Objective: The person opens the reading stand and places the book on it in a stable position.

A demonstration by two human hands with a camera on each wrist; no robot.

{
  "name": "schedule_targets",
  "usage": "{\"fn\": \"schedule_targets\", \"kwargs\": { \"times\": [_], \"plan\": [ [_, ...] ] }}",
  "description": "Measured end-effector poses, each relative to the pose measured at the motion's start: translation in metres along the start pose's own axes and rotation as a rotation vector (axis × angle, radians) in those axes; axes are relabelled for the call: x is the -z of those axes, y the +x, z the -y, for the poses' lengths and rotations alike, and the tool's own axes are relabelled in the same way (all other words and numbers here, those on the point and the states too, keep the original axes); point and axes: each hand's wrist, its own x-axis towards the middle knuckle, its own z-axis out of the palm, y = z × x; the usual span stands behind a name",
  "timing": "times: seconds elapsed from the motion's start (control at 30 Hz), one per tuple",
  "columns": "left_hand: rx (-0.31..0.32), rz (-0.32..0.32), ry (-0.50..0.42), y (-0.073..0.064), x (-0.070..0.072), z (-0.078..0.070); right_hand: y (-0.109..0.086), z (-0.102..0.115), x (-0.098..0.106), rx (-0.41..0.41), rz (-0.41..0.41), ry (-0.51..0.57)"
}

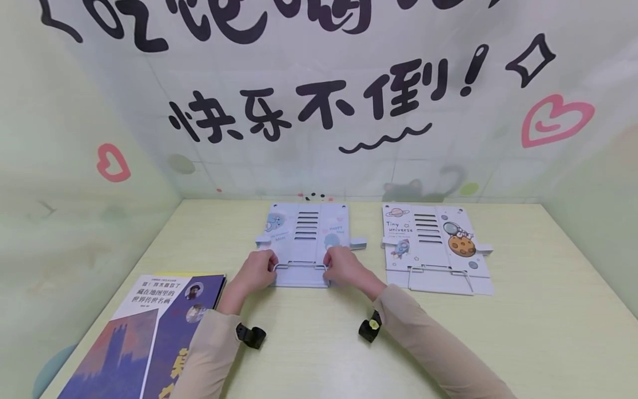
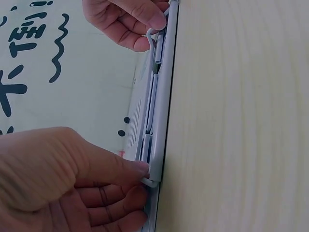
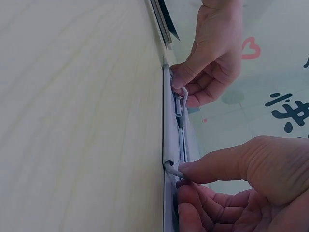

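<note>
A pale blue folding book stand [image 1: 283,257] with cartoon prints and slots lies flat in the middle of the table. Along its near edge runs a thin wire support [image 1: 301,266]. My left hand [image 1: 258,270] pinches the left end of this wire between thumb and fingers. At the right end, my right hand [image 1: 346,267] pinches it the same way. In the left wrist view, the bent wire [image 2: 151,36] stands slightly off the panel, close to the fingertips. The right wrist view shows my right thumb [image 3: 193,169] on the wire at the stand's edge.
To the right lies a second book stand [image 1: 423,257] with planet and rocket prints, its wire support folded down. Large picture books [image 1: 149,332] lie stacked at the left, beside my left forearm. A printed cloth wall [image 1: 309,166] borders the table [image 1: 309,354] behind.
</note>
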Motion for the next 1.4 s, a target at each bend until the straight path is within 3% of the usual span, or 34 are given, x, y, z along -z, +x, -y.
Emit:
{"fn": "schedule_targets", "kwargs": {
  "times": [0.23,0.43,0.73,1.4],
  "plan": [
    [-0.05,0.007,-0.057,0.0,-0.001,0.006,0.004,0.0,0.003,-0.074,0.055,0.066],
    [-0.082,0.017,-0.092,-0.003,-0.002,0.011,0.005,-0.002,0.003,-0.074,0.058,0.114],
    [-0.088,-0.007,-0.13,-0.005,-0.004,0.015,0.004,-0.002,0.0,-0.003,0.039,0.087],
    [-0.165,-0.079,-0.207,-0.014,-0.003,0.017,-0.013,0.002,0.0,0.15,-0.014,-0.013]
  ]
}}
